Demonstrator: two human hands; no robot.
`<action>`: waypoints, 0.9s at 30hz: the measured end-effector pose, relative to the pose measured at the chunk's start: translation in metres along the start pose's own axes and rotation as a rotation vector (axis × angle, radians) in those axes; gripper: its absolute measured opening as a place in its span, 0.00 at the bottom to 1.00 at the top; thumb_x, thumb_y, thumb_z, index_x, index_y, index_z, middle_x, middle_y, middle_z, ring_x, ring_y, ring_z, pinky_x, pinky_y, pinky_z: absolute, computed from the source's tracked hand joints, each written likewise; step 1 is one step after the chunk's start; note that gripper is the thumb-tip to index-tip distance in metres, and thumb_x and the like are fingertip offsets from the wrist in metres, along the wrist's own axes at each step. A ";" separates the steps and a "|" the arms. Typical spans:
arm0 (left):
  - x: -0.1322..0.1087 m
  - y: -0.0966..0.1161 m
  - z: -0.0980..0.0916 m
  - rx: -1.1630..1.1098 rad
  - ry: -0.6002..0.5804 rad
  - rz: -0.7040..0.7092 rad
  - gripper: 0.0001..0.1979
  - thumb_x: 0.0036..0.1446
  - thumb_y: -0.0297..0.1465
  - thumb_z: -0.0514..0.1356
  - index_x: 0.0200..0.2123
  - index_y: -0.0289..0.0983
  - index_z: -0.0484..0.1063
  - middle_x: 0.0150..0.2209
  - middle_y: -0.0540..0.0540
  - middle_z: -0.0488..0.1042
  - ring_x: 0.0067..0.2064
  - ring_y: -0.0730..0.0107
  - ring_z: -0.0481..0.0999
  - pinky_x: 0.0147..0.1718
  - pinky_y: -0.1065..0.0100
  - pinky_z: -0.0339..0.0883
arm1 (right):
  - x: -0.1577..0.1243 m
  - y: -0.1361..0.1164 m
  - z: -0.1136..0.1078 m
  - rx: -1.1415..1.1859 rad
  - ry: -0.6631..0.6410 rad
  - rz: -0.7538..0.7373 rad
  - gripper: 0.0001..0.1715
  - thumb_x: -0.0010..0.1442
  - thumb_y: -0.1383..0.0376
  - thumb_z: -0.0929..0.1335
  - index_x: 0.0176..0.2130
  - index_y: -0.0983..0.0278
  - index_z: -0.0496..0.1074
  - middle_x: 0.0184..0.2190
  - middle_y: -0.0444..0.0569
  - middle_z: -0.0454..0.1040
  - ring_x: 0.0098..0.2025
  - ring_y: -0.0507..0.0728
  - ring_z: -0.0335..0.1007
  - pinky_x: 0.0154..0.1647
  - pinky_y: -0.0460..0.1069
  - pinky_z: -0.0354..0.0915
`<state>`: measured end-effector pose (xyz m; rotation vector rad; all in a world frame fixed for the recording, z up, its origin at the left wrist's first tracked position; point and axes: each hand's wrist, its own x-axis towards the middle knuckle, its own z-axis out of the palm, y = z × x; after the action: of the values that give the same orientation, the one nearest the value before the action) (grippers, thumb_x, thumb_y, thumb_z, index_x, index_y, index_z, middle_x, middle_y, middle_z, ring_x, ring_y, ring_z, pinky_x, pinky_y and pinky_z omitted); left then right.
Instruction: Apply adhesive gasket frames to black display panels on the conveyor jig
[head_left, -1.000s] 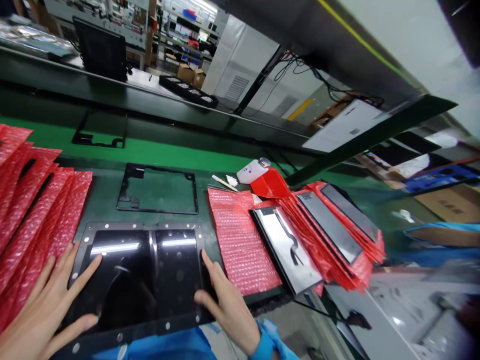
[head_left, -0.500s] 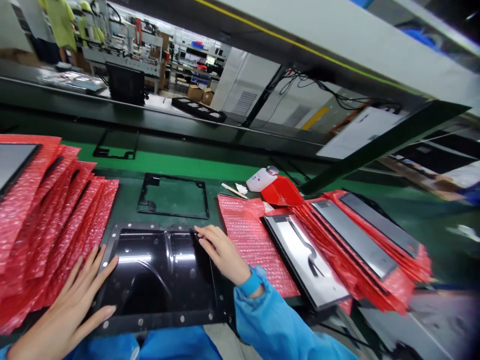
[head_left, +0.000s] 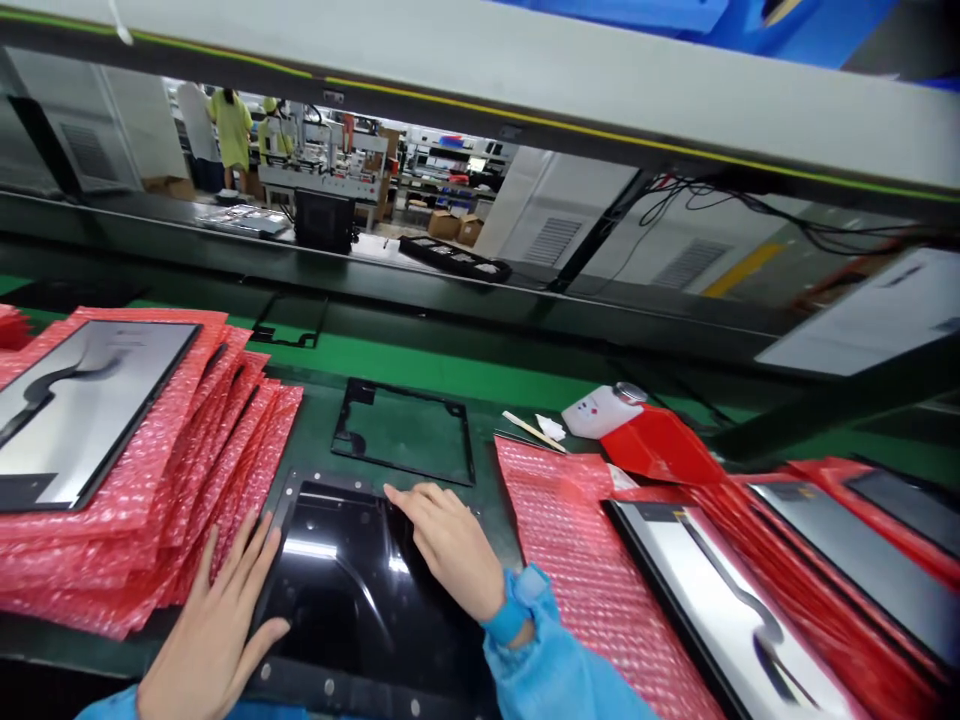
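A glossy black panel (head_left: 337,590) with round light dots along its border lies in front of me. My left hand (head_left: 214,625) rests flat on its left edge, fingers spread and thumb apart. At the panel's far edge is my right hand (head_left: 454,550), its fingers bent together and the index fingertip near the edge. The thumb is hidden, so whatever the fingers may hold cannot be made out. Bright streaks cross the panel's surface near that hand. Just beyond the panel lies a thin black rectangular frame (head_left: 405,430).
On the left, red bubble-wrap sleeves (head_left: 225,480) are stacked, with a display panel (head_left: 90,400) on top. To the right are a red bubble-wrap sheet (head_left: 555,530), another display panel (head_left: 742,610), a white bottle (head_left: 600,412) and a red holder (head_left: 664,445). A shelf beam (head_left: 450,60) hangs overhead.
The camera view has turned, so the bench appears shifted rightward and lower. My right hand has moved left along the panel's far edge. My left hand stays on the left edge.
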<state>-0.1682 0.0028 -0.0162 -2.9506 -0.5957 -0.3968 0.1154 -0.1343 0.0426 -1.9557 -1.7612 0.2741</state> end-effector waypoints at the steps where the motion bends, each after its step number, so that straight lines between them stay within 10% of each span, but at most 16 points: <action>1: 0.000 0.000 0.000 0.004 0.000 -0.002 0.38 0.63 0.47 0.51 0.68 0.33 0.42 0.68 0.42 0.48 0.69 0.53 0.43 0.66 0.52 0.31 | 0.002 -0.001 0.002 0.018 -0.006 0.017 0.35 0.56 0.80 0.57 0.60 0.64 0.61 0.47 0.54 0.70 0.51 0.63 0.59 0.52 0.63 0.58; 12: -0.004 0.004 0.002 -0.217 -0.036 -0.114 0.31 0.66 0.38 0.49 0.68 0.42 0.41 0.69 0.46 0.42 0.69 0.54 0.39 0.64 0.46 0.44 | 0.032 0.019 -0.018 0.453 -0.117 0.116 0.21 0.56 0.73 0.60 0.49 0.63 0.66 0.36 0.46 0.71 0.36 0.52 0.66 0.36 0.47 0.66; 21: 0.005 0.008 -0.015 -1.037 -0.025 -0.311 0.22 0.67 0.38 0.48 0.63 0.52 0.55 0.68 0.52 0.45 0.69 0.59 0.36 0.64 0.42 0.38 | 0.034 0.014 -0.051 0.679 -0.235 0.131 0.16 0.58 0.57 0.68 0.42 0.64 0.69 0.34 0.48 0.74 0.35 0.54 0.72 0.38 0.50 0.67; 27: 0.041 0.025 -0.054 -1.853 -0.222 -0.600 0.19 0.65 0.42 0.52 0.57 0.47 0.66 0.59 0.49 0.67 0.62 0.61 0.62 0.62 0.58 0.55 | 0.043 0.018 -0.076 0.767 -0.188 0.258 0.24 0.53 0.48 0.71 0.40 0.64 0.68 0.33 0.49 0.76 0.36 0.56 0.72 0.41 0.53 0.66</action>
<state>-0.1346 -0.0134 0.0453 -4.3373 -2.0570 -1.1849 0.1726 -0.1104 0.1064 -1.5944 -1.2177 1.0738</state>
